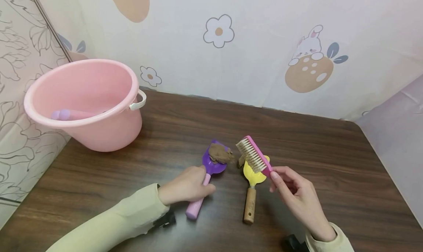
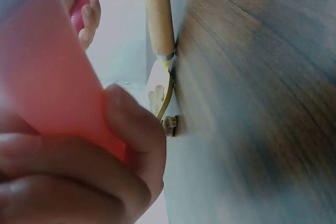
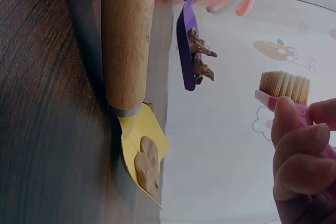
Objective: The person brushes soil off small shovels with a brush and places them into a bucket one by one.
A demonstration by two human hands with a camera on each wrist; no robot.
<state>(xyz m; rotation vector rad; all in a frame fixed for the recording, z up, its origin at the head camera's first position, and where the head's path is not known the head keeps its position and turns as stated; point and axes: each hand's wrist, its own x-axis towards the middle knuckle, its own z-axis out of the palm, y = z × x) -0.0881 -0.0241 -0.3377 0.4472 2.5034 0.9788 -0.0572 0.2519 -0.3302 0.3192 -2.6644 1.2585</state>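
My left hand [image 1: 189, 185] grips the pink handle [image 2: 50, 61] of a toy shovel with a purple blade [image 1: 206, 163]. A lump of brown clay-like stuff [image 1: 219, 153] lies on that blade, which the right wrist view shows raised off the table. In my right hand [image 1: 299, 195] a pink brush [image 1: 253, 154] is pinched by its handle end, pale bristles facing left. Below the brush, a yellow shovel [image 1: 253, 178] with a wooden handle [image 3: 126, 40] lies on the table. More brown stuff [image 3: 147, 163] sits on the yellow blade, partly hidden by the brush in the head view.
A pink bucket [image 1: 114, 134] with a white handle [image 1: 140, 101] stands at the back left, a pink-and-lilac object [image 1: 74, 114] inside it. Patterned sheets [image 1: 251, 61] rise behind the dark wood table [image 1: 185, 116] and at both sides.
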